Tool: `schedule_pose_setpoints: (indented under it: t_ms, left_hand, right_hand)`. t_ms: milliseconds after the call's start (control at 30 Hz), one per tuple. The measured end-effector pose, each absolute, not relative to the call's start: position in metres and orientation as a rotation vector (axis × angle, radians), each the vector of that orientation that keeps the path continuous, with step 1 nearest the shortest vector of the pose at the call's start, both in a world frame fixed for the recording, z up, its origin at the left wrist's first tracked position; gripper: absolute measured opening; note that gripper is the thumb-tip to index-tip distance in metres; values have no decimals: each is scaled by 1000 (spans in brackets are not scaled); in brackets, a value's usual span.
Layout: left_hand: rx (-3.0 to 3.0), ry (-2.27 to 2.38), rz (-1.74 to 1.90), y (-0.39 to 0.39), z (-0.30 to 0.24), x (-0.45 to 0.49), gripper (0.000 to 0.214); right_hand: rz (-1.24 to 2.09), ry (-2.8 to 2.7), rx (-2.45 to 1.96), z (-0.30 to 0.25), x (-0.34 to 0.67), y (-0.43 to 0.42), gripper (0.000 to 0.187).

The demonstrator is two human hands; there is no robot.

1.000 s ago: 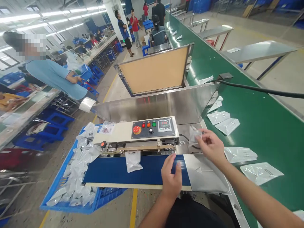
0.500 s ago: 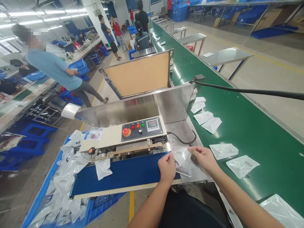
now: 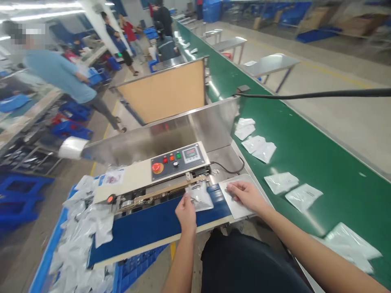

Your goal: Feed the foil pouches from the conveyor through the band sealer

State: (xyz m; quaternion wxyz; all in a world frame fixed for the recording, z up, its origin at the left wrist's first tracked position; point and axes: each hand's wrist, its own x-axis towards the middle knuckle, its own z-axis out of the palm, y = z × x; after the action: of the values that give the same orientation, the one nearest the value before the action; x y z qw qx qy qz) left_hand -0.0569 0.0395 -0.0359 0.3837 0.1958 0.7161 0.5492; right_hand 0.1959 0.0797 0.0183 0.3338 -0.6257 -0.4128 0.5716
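My left hand [image 3: 186,213] pinches the left edge of a white plastic pouch [image 3: 200,197]. The pouch's upper edge is at the sealing band of a band sealing machine [image 3: 143,179], and its body lies over the blue conveyor belt [image 3: 137,228]. To the right, my right hand [image 3: 244,197] is above the bare metal plate [image 3: 242,212] at the belt's right end. Its fingers are loosely bent and apart, with nothing seen between them.
Several white pouches, one [image 3: 304,197] among them, lie on the green conveyor [image 3: 330,179] at right. A blue crate [image 3: 45,260] heaped with pouches stands left below the machine. A black cable [image 3: 305,96] crosses above the conveyor. A person in light blue [image 3: 58,73] is at far left.
The pouch has moved left from the metal plate to the sealing band with my left hand. My right hand has let go of it. The earlier pouch at the band's left end has moved to the crate side.
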Motion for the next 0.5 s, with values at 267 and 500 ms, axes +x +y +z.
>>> schedule_pose_setpoints:
  t_ms: [267,500]
  left_hand:
    - [1016,2196,1556,-12,-31,-97,51]
    - [1061,1849,1525,2,1,-8,52]
  right_hand:
    - [498,-286,-2372,-68,380,-130,49]
    - [188,211,-2433,-127,477,-188,42]
